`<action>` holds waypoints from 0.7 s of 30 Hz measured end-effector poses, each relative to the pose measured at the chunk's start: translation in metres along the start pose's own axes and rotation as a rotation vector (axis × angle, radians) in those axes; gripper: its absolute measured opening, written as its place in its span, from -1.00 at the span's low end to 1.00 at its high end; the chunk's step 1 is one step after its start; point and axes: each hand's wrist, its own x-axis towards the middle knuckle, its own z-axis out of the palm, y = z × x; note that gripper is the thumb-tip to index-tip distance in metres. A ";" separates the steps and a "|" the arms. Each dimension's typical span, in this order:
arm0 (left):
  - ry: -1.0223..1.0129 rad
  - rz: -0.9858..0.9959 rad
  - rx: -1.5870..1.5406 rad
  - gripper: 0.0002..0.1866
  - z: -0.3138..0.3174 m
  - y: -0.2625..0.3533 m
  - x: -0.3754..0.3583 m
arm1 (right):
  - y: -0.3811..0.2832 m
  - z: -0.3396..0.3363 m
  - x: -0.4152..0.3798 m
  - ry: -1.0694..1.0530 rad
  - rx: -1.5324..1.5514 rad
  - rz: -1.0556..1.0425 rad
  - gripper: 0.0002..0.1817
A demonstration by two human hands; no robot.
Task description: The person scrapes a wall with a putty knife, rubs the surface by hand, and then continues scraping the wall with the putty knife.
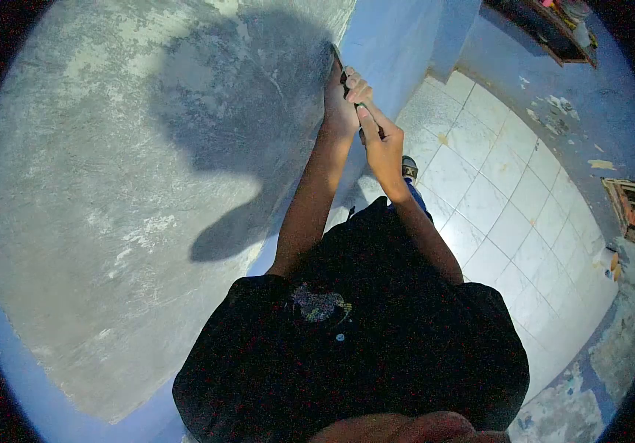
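A slim, dark-handled scraper (337,55) has its thin tip at the wall, close to where bare grey plaster meets blue paint. My left hand (342,107) is closed round its upper part, with the fingers curled over from the right. Lower on the handle, my right hand (382,148) is closed too, its thumb lying along the tool. Fingers hide most of the scraper, so its full shape does not show. The grey plaster patch (111,310) fills the left side, and the blue paint (387,44) runs along its right edge.
White floor tiles (509,177) lie to my right, with my shoe (409,168) on them. A wooden shelf (553,33) holding small items hangs at the upper right. Another blue wall (620,111) has peeling paint. A small orange-and-white object (611,264) is at the far right.
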 end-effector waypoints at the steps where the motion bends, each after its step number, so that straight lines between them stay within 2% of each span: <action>1: 0.000 0.007 -0.015 -0.57 0.001 -0.001 0.001 | -0.002 0.001 0.000 0.005 -0.014 -0.004 -0.65; 3: 0.000 0.021 -0.042 -0.59 -0.003 -0.001 0.000 | -0.005 0.000 -0.001 0.011 -0.036 -0.019 -0.64; 6: -0.187 0.022 0.029 -0.63 -0.003 -0.004 0.008 | -0.011 -0.003 0.004 0.018 -0.092 -0.069 -0.64; 9: 0.172 0.120 0.151 -0.62 0.020 -0.007 0.026 | -0.022 -0.009 0.023 0.032 -0.170 -0.138 -0.66; 12: 0.379 0.165 0.364 -0.52 0.044 -0.010 0.068 | -0.031 -0.017 0.050 0.048 -0.169 -0.163 -0.69; 15: 0.476 0.245 0.378 -0.52 0.058 -0.023 0.072 | -0.039 -0.024 0.054 0.016 -0.167 -0.146 -0.67; 18: 0.192 0.221 0.206 -0.51 0.032 -0.018 0.045 | -0.027 -0.024 0.039 -0.007 -0.179 -0.186 -0.65; 20: 0.303 0.265 0.189 -0.51 0.053 -0.021 0.057 | -0.025 -0.023 0.050 0.010 -0.257 -0.233 -0.64; 21: 0.354 0.223 0.306 -0.51 0.049 -0.014 0.066 | -0.024 -0.023 0.052 0.013 -0.298 -0.247 -0.63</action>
